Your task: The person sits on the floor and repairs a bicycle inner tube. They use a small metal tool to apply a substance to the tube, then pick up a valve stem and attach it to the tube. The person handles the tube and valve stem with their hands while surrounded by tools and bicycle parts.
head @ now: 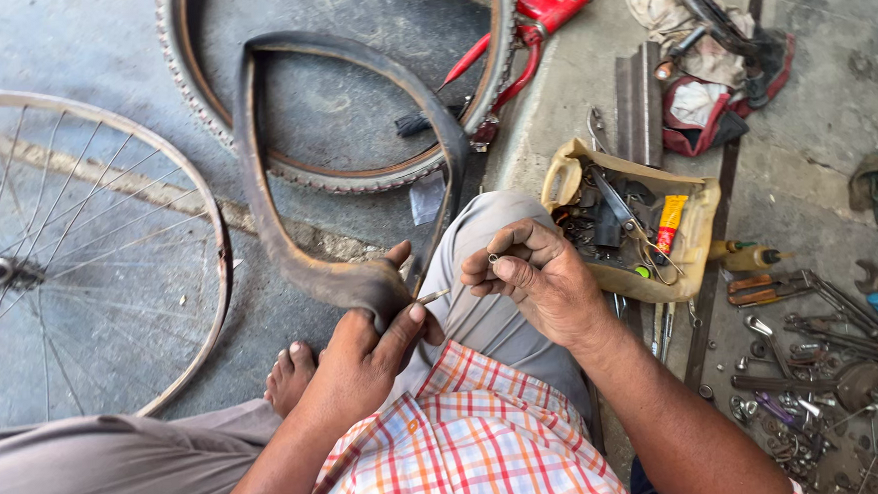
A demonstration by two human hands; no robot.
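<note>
My left hand [365,356] grips a dusty black bicycle inner tube [286,185] where its valve stem [432,297] sticks out toward my right. The tube loops up and away over the floor. My right hand [535,272] is just to the right of the valve, fingers pinched on a small metal valve part [494,259]. Both hands are above my lap, over grey trousers and a checked orange shirt.
A bare spoked wheel rim [222,268] lies at left. A tyre [355,176] and red bicycle frame [537,11] lie ahead. A cut yellow plastic container [701,233] of tools and a glue tube sits at right, with wrenches and small parts [825,357] scattered beyond. My bare foot [291,375] rests on the floor.
</note>
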